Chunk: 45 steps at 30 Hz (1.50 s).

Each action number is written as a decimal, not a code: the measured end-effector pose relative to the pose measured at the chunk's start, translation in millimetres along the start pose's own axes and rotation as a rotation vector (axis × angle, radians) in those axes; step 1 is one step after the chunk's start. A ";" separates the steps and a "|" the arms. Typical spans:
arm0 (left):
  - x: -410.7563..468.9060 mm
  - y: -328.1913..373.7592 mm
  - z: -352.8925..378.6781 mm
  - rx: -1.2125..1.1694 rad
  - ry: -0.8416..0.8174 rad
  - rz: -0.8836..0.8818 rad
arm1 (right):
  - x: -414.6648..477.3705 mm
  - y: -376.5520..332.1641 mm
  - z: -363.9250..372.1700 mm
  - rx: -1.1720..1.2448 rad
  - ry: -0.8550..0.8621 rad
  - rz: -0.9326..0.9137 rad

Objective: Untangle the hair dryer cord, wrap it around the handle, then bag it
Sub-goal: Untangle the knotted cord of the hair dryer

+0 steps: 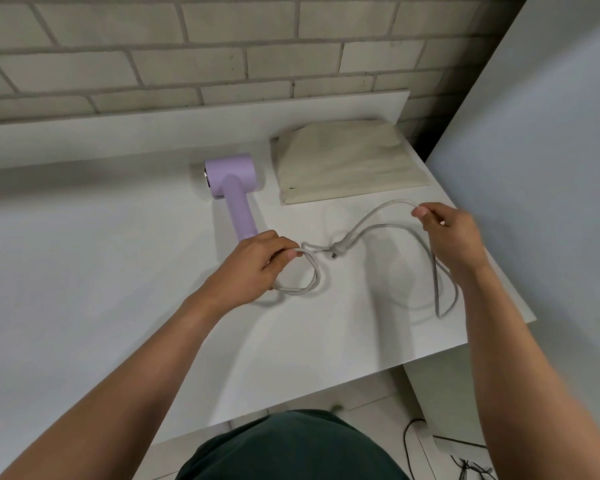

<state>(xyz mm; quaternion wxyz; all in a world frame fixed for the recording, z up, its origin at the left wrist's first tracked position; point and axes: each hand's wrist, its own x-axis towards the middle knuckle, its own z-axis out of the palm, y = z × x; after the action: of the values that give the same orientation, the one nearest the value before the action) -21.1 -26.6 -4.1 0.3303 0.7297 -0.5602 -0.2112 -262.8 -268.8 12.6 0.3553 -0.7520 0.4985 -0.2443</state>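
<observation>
A lilac hair dryer (pixel 230 183) lies on the white table (pixel 84 258), head toward the wall and handle toward me. Its pale grey cord (pixel 368 216) runs right from the handle's end, with a knot and the plug (pixel 338 251) near the middle. My left hand (pixel 257 265) pinches the cord just left of the knot, above a small loop. My right hand (pixel 447 237) pinches a raised bend of the cord further right; the rest hangs in a large loop under it. A flat cream cloth bag (pixel 347 161) lies behind the cord, right of the dryer.
A brick wall (pixel 187 57) runs behind the table. A grey panel (pixel 551 168) stands close on the right, past the table's right edge. Black cables (pixel 465 462) lie on the floor below right.
</observation>
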 end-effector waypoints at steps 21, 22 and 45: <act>-4.0 9.7 -21.1 -0.159 0.189 0.032 | -54.4 2.9 67.2 -0.505 -0.026 -0.379; -3.4 10.0 -21.0 -0.166 0.194 0.036 | -61.1 -9.3 68.7 -0.387 -0.067 -0.530; 13.8 29.6 -38.2 -0.245 -0.279 -0.356 | -85.3 -74.0 86.4 0.097 -0.309 -0.599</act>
<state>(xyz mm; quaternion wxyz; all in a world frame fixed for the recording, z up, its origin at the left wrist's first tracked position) -11.4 -35.0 44.4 0.2935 0.7351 -0.4334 -0.4309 -190.6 -146.4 14.8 0.3743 -0.8754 0.1838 -0.2444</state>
